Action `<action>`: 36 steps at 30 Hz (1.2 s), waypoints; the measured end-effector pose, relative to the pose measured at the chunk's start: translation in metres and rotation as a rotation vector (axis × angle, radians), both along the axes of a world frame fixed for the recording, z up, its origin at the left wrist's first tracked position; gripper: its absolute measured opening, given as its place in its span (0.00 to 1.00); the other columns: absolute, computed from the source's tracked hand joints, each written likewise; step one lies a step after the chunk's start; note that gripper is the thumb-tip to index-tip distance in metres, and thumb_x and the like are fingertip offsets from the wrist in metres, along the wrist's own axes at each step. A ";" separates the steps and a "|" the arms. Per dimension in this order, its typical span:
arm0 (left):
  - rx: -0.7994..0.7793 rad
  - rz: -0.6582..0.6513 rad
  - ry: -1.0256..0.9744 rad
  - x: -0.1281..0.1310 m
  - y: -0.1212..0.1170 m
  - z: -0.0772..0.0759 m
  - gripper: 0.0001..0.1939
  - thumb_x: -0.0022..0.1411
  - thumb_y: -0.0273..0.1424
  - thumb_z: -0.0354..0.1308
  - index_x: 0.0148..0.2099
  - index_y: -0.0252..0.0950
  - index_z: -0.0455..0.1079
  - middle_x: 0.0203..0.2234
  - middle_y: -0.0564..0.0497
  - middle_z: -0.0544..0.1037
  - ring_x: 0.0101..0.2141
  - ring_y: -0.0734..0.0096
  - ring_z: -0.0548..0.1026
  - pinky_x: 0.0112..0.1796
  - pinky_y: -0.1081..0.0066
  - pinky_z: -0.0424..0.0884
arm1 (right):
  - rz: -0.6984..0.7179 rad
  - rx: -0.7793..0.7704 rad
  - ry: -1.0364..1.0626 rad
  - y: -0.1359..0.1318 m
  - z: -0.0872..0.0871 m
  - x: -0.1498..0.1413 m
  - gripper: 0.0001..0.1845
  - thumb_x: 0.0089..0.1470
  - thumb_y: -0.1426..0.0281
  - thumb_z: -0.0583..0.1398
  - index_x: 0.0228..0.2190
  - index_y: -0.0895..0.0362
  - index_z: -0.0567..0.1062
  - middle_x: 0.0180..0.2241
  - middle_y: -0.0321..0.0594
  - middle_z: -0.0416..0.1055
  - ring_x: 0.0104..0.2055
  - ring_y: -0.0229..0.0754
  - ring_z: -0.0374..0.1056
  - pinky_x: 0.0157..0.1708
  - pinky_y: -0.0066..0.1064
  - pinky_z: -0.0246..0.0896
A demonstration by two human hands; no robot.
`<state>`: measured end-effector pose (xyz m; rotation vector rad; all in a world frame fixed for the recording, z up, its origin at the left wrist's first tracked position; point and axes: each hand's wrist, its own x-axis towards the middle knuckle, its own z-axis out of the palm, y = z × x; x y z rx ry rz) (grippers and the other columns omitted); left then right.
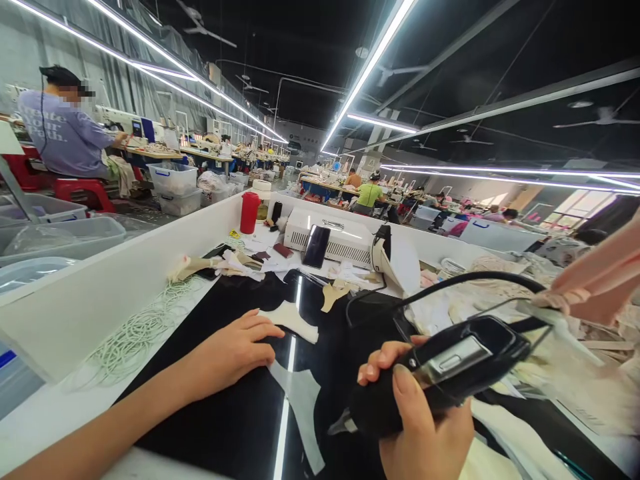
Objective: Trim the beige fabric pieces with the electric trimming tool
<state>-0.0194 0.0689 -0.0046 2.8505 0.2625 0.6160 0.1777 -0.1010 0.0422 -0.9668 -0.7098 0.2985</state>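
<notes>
My left hand (245,347) rests on the glossy black work surface (215,427), fingers loosely spread and slightly bent. Its fingertips touch or nearly touch two cut pieces. One is a white curved fabric piece (290,319) beyond the fingers; the other is a pale grey curved piece (303,400) nearer to me. My right hand (425,427) is wrapped round a black corded power tool (445,367) with a silver panel. Its pointed metal tip (342,423) faces left, just right of the grey piece and apart from it. The palm side of the grip is hidden.
A phone (317,245) leans on a white vented box (340,233). Pale cord (145,333) lies tangled on the left; fabric scraps (335,293) lie behind. A black cable (465,277) arches on the right near hanging pink cloth (600,273). A seated person (65,133) works beyond the white wall.
</notes>
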 end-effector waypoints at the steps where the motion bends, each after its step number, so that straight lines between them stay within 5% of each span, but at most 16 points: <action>1: -0.002 0.043 -0.031 0.001 -0.003 -0.001 0.11 0.72 0.20 0.55 0.41 0.39 0.75 0.52 0.47 0.77 0.53 0.58 0.75 0.57 0.57 0.69 | -0.005 -0.006 0.016 0.001 0.000 -0.003 0.19 0.56 0.62 0.71 0.44 0.49 0.71 0.31 0.31 0.72 0.28 0.37 0.70 0.31 0.33 0.71; 4: -0.065 0.090 -0.036 0.008 -0.017 -0.005 0.11 0.73 0.21 0.52 0.44 0.39 0.74 0.40 0.49 0.77 0.41 0.64 0.76 0.42 0.68 0.73 | -0.019 -0.021 0.047 0.003 0.002 -0.009 0.21 0.55 0.60 0.71 0.45 0.48 0.70 0.32 0.29 0.71 0.29 0.37 0.69 0.32 0.33 0.69; 6: -0.076 0.051 -0.007 0.014 -0.028 -0.008 0.10 0.73 0.21 0.54 0.44 0.39 0.74 0.39 0.51 0.77 0.39 0.65 0.76 0.41 0.68 0.72 | -0.020 -0.031 0.051 0.005 0.002 -0.012 0.22 0.55 0.59 0.72 0.45 0.48 0.69 0.32 0.29 0.71 0.28 0.37 0.69 0.33 0.35 0.68; 12: -0.077 -0.084 -0.010 0.026 -0.042 -0.009 0.09 0.75 0.25 0.54 0.49 0.39 0.76 0.45 0.49 0.81 0.46 0.61 0.78 0.54 0.61 0.71 | -0.011 -0.022 0.054 0.006 0.004 -0.017 0.22 0.55 0.59 0.71 0.46 0.48 0.69 0.32 0.29 0.71 0.29 0.37 0.69 0.32 0.35 0.67; 16: -0.195 -0.111 0.024 0.028 -0.052 -0.005 0.11 0.70 0.27 0.63 0.53 0.38 0.76 0.51 0.47 0.81 0.53 0.56 0.78 0.64 0.55 0.63 | -0.019 -0.032 0.045 0.005 0.003 -0.020 0.21 0.56 0.60 0.71 0.45 0.48 0.69 0.32 0.30 0.71 0.28 0.37 0.70 0.32 0.35 0.67; 23: -0.456 -0.213 0.070 0.029 -0.065 -0.007 0.33 0.58 0.39 0.75 0.63 0.41 0.72 0.58 0.45 0.77 0.57 0.51 0.74 0.64 0.53 0.63 | -0.039 -0.042 0.031 0.001 -0.004 -0.020 0.20 0.57 0.61 0.70 0.45 0.48 0.68 0.32 0.29 0.71 0.27 0.37 0.70 0.33 0.34 0.67; 36: -0.478 -0.215 0.059 0.027 -0.065 -0.007 0.34 0.58 0.43 0.74 0.65 0.45 0.72 0.60 0.45 0.75 0.57 0.48 0.73 0.62 0.51 0.64 | -0.029 -0.052 0.060 -0.002 -0.005 -0.023 0.20 0.57 0.62 0.70 0.46 0.48 0.69 0.32 0.30 0.71 0.28 0.38 0.69 0.33 0.36 0.69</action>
